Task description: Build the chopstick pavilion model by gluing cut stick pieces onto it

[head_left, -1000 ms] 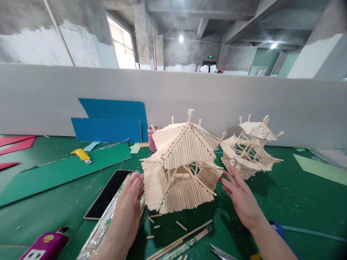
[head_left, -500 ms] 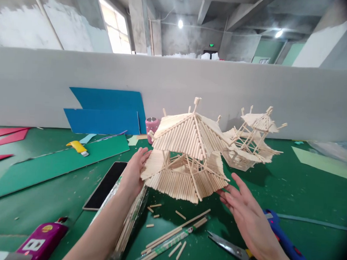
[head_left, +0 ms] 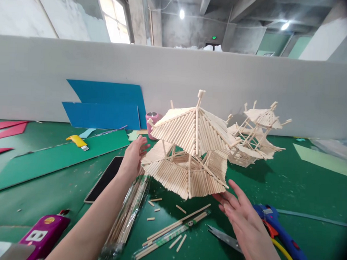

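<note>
Hands: bare left hand (head_left: 133, 157), fingers apart and loosely bent, at the left edge of the two-tiered pavilion of pale wooden sticks (head_left: 185, 132); bare right hand (head_left: 241, 221), spread wide, fingertips by its lower right edge; I see neither closed around anything
Pavilion: roughly upright between the hands, over the green tabletop (head_left: 289, 190); I can't tell whether it rests there or is slightly lifted
Lower roof (head_left: 171, 180): uneven pressure here could, I judge, tilt the whole frame or break a stick loose
Neighbour: smaller tower of pale wooden sticks (head_left: 264, 119) just behind on the right, overlapped in my view; turning the pavilion might catch their jutting tips together
Tools: silver-bladed scissors (head_left: 224, 238) beside the right hand, blue glue gun (head_left: 286, 231) just beyond; a low sweep could knock either
Out of sight: whether right fingertips reach under the rim; scissor handles, mostly blocked by that hand; part of the flat black-screened device (head_left: 104, 179) behind the left forearm (head_left: 91, 222)
</note>
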Available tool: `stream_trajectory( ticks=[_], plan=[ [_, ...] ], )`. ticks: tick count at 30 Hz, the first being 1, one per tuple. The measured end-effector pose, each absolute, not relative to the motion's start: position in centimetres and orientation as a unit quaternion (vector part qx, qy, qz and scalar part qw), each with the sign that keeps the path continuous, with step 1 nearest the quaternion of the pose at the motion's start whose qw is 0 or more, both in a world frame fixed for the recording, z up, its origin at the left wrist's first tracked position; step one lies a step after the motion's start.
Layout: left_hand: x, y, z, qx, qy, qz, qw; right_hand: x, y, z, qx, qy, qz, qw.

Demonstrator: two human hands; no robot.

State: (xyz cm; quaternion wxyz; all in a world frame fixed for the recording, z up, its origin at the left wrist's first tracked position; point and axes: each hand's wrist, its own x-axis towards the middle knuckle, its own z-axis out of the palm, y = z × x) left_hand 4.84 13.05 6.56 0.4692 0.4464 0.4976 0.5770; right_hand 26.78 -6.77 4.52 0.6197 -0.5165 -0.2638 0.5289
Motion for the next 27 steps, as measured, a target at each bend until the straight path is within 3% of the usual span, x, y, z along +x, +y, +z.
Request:
stream_trajectory(
  ticks=[6,9,17,27],
  plan=[
    [3.2,5.1,5.8,0.541,0.509,0.609,0.277,27.7,-8.2,2.7,-0.565,-0.357,0.498,0.553],
    [3.0,0.7,4.7,0.722,0.438,0.507,0.174,27.3,-9.0,2.3,-0.591,-0.416,0.483,0.495],
    [2.2,-3.9,1.1,0.881,0.397,0.214,0.143,25.6,-10.7,0.7,-0.597,-0.546,0.405,0.426],
    [1.2,-4.5,0.8,0.887,0.442,0.128,0.05,24.9,-10.7,0.6,-0.625,-0.6,0.336,0.369]
  ],
)
